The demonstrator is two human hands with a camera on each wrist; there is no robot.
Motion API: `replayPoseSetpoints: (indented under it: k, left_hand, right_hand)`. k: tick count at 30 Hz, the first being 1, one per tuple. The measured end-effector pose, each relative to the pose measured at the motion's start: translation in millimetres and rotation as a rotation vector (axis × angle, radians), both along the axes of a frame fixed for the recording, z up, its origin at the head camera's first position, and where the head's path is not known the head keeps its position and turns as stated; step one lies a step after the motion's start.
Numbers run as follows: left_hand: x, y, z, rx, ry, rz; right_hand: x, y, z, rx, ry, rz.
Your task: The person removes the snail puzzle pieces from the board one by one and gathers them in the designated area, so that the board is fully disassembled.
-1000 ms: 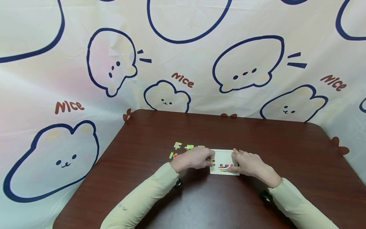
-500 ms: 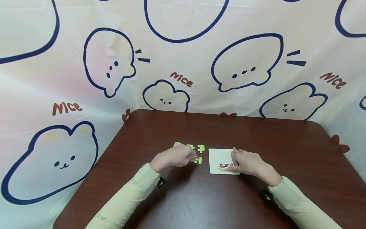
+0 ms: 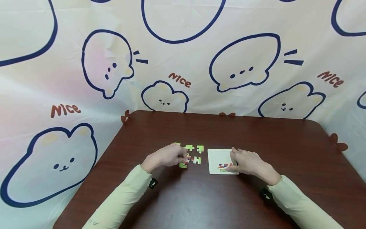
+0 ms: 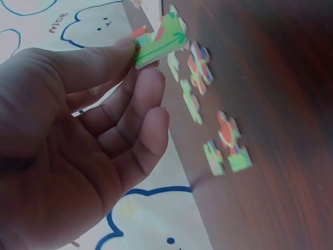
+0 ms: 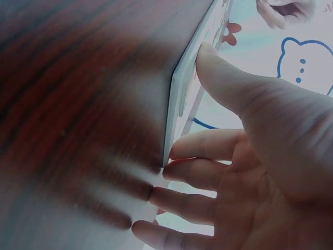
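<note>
A green puzzle piece [image 4: 162, 44] with some red on it is pinched between the thumb and fingertips of my left hand [image 3: 167, 155]. The left wrist view shows it raised off the table. Loose jigsaw pieces lie close by, among them a green one [image 3: 200, 149] and another with red and white [image 3: 196, 160]. My right hand [image 3: 248, 163] rests over the right side of a white puzzle tray [image 3: 215, 156]. Its thumb lies on the tray and its fingers extend to the edge and tabletop. Inside the tray, a few colourful fitted pieces [image 3: 223, 166] are partly hidden by the thumb.
A dark brown table [image 3: 188, 197] carries everything. Behind it hangs a pale cloth [image 3: 200, 57] printed with blue-outlined bears. Several puzzle pieces lie left of the tray, some partly hidden by my left hand.
My left hand has moved left from the tray to the loose pieces, and it now holds a green piece. The right hand stays on the tray.
</note>
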State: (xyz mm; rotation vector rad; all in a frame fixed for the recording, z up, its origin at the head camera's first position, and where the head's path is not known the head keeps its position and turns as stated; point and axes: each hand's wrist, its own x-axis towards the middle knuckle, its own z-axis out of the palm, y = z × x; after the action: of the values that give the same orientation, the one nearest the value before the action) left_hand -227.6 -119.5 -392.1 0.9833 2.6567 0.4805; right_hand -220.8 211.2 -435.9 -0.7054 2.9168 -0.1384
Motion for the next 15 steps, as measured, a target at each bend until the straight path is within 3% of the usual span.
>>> replayPoseSetpoints:
  k: [7, 15]
  left_hand:
    - [0.3, -20.7, -5.7, -0.032, -0.083, 0.068]
    - [-2.6, -37.7, -6.3, -0.061, -0.18, 0.102]
  right_hand:
    - [-0.6, 0, -1.2, 0.007, 0.0, 0.004]
    - [-1.9, 0, -0.2, 0.01, -0.002, -0.002]
